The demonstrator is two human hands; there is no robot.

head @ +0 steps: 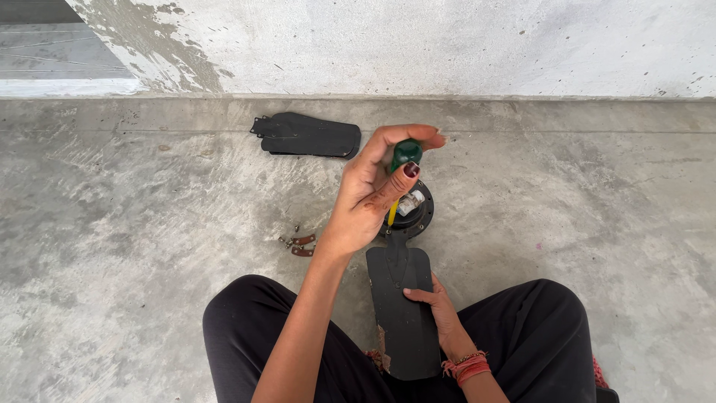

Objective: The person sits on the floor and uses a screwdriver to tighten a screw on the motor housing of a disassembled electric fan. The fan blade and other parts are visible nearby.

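Blade work stands midway: our left hand (373,198) grips a green-handled screwdriver (403,158) over the fan motor hub (415,216), our right hand (440,306) presses flat on the attached black fan blade (399,298) below it, and one detached fan blade (309,136) lies beyond, with loose screws and brackets (298,245) left of the wrist.

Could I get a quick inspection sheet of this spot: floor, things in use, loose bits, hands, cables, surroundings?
Surface: bare grey concrete floor, stained.
Job's things: black flat fan blade joined to round black motor hub; green-handled screwdriver upright over the hub.
Clutter: second black blade lying by the wall; small brown metal brackets with screws on the floor.
Grippers: left hand grips the screwdriver; right hand rests on the blade.
Cables: nothing seen.
Surroundings: patchy whitewashed wall; person sits cross-legged in black trousers.
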